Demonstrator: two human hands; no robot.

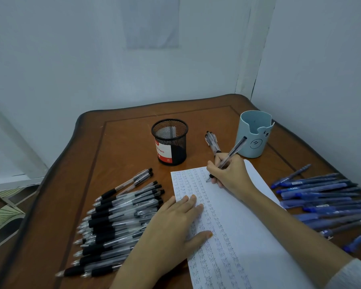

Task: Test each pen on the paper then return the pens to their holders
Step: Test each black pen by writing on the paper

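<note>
A white sheet of paper (233, 222) covered in columns of the handwritten word "test" lies on the wooden table (121, 151). My right hand (229, 174) grips a clear pen (231, 154) with its tip on the top of the sheet. My left hand (175, 222) presses flat on the paper's left edge. Several black-grip pens (121, 220) lie in a heap to the left. Several blue pens (325, 201) lie to the right. A black mesh holder (170, 141) and a light blue cup holder (254, 133) stand behind the paper.
A few more clear pens (212, 142) lie between the two holders, just behind my right hand. Walls close in on the table at the back and on the right. The patterned floor (2, 209) shows past the table's left edge.
</note>
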